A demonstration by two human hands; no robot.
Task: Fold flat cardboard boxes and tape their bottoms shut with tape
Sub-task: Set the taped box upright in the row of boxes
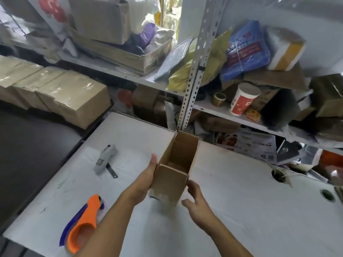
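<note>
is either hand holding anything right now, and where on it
The left hand holds the cardboard box by its left side wall; the right hand is open beside its lower right corner.

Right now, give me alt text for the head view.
A left hand and a right hand steady an opened cardboard box upright on a white table. An orange tape dispenser and a grey utility knife lie to its left.

Nothing here reads clearly. The red-and-white cup [243,98] on the shelf carries printing too blurred to make out, and so do the blue packet [246,51] above it and the printed sheet [254,143] behind the counter [241,201].
</note>
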